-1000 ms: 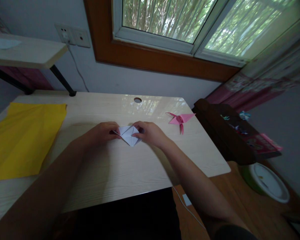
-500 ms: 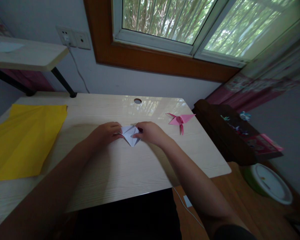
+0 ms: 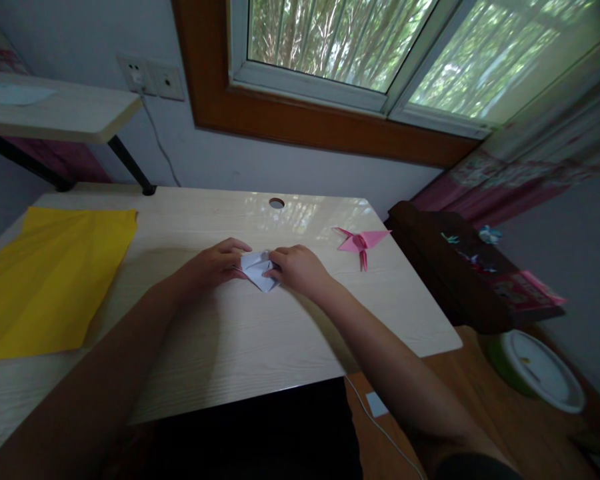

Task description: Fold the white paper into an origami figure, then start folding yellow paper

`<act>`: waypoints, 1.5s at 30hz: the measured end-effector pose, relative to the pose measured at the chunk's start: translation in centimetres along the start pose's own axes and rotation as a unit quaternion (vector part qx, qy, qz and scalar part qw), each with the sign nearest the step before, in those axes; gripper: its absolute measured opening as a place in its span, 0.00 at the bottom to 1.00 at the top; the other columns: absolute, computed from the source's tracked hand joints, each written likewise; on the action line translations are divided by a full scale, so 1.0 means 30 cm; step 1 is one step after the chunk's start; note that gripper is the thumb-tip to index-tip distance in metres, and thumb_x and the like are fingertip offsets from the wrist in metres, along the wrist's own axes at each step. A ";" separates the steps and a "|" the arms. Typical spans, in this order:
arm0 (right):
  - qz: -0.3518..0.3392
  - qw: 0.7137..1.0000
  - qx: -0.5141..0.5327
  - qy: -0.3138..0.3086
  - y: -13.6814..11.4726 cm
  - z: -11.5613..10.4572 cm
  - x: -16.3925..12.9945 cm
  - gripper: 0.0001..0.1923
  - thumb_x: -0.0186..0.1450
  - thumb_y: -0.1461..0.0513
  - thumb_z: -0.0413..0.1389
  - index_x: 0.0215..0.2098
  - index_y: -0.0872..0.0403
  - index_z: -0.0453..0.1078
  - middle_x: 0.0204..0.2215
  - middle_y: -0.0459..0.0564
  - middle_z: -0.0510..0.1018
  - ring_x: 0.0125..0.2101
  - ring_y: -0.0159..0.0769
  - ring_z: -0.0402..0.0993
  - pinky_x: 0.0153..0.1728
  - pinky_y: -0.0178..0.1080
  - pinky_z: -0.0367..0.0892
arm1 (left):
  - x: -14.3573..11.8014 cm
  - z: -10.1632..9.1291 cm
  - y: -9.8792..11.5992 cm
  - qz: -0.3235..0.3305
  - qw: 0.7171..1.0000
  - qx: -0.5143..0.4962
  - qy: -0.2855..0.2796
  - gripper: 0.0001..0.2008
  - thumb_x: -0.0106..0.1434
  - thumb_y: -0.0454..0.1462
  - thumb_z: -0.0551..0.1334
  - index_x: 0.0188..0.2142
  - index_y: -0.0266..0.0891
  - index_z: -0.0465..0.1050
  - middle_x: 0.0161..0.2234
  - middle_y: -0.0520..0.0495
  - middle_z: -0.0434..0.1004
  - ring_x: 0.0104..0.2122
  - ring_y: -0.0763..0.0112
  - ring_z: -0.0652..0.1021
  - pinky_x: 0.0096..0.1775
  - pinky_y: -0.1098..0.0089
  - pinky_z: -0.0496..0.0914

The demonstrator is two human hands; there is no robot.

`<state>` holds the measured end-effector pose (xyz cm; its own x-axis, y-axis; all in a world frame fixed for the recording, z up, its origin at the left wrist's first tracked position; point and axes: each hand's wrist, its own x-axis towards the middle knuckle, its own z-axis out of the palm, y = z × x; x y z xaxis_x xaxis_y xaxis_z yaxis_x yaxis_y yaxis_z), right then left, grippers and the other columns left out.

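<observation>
Nearest is the front stretch of the pale desk point(image 3: 260, 353), with nothing under the two forearms but wood grain. Beyond it, at mid-desk, lies the folded white paper point(image 3: 263, 272), one point towards the person, between the two hands. The left hand point(image 3: 220, 263) has thumb and fingers closed on its left edge; the right hand point(image 3: 300, 270) clamps its right side, thumb on the upper face, the other fingertips hidden behind. The likeliest trouble is a skewed crease — if the hands pull unevenly, the layers could slip out of line; too hard a tug might tear a corner. Loosening either pinch could let the flaps spring open. Well to the left, the yellow sheet point(image 3: 55, 283) seems light enough for a sleeve or draught to shift. Farther off to the right, the pink folded paper point(image 3: 363, 241) sits near the desk's side edge — a careless sweep of the right arm could knock it down.
</observation>
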<state>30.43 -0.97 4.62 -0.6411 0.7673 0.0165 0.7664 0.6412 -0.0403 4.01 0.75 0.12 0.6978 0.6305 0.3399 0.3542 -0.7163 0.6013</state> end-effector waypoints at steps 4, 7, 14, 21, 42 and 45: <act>-0.020 0.996 0.077 0.049 0.027 0.024 -0.023 0.15 0.71 0.52 0.58 0.46 0.55 0.74 0.39 0.54 0.82 0.38 0.40 0.77 0.41 0.40 0.65 | 0.003 0.008 0.013 -0.032 0.999 0.019 0.000 0.10 0.68 0.43 0.63 0.34 0.41 0.74 0.54 0.41 0.75 0.51 0.62 0.77 0.53 0.61 0.72; -0.033 0.976 0.180 0.119 0.054 0.038 -0.044 0.17 0.71 0.53 0.58 0.51 0.54 0.72 0.45 0.55 0.80 0.46 0.40 0.75 0.48 0.42 0.67 | 0.005 0.008 0.029 -0.043 0.999 0.032 0.004 0.09 0.68 0.44 0.63 0.37 0.41 0.76 0.52 0.42 0.77 0.51 0.62 0.78 0.53 0.61 0.72; -0.047 0.932 0.314 0.172 0.129 0.069 -0.080 0.13 0.62 0.57 0.68 0.40 0.51 0.72 0.54 0.56 0.73 0.56 0.42 0.71 0.56 0.49 0.69 | 0.006 0.004 0.023 -0.049 0.998 0.034 0.017 0.11 0.69 0.45 0.62 0.42 0.42 0.78 0.50 0.44 0.80 0.49 0.63 0.79 0.52 0.62 0.72; -0.015 0.938 0.308 0.157 0.117 0.101 -0.086 0.11 0.61 0.59 0.68 0.38 0.53 0.72 0.53 0.56 0.73 0.54 0.41 0.72 0.53 0.48 0.71 | 0.007 0.009 0.014 -0.109 0.993 0.033 0.039 0.11 0.67 0.44 0.63 0.44 0.42 0.77 0.48 0.43 0.80 0.44 0.62 0.79 0.47 0.63 0.75; 0.031 0.990 0.127 0.048 0.082 -0.007 0.002 0.13 0.65 0.64 0.63 0.48 0.54 0.75 0.39 0.52 0.81 0.42 0.41 0.73 0.45 0.40 0.66 | -0.009 0.013 0.009 -0.041 0.992 0.082 0.085 0.13 0.71 0.34 0.55 0.44 0.43 0.80 0.59 0.42 0.73 0.51 0.64 0.79 0.53 0.58 0.75; 0.051 0.984 0.167 0.044 0.086 -0.005 0.001 0.02 0.64 0.65 0.62 0.37 0.54 0.75 0.34 0.49 0.80 0.35 0.36 0.73 0.38 0.36 0.63 | 0.002 0.025 0.025 -0.059 0.987 0.093 0.118 0.15 0.71 0.34 0.55 0.53 0.44 0.76 0.56 0.41 0.75 0.52 0.63 0.78 0.54 0.58 0.74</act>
<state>32.39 0.71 4.66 -0.5442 0.8351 0.0804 0.7611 0.5318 -0.3714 4.78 0.03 0.03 0.4882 0.7487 0.4483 0.5479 -0.6629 0.5104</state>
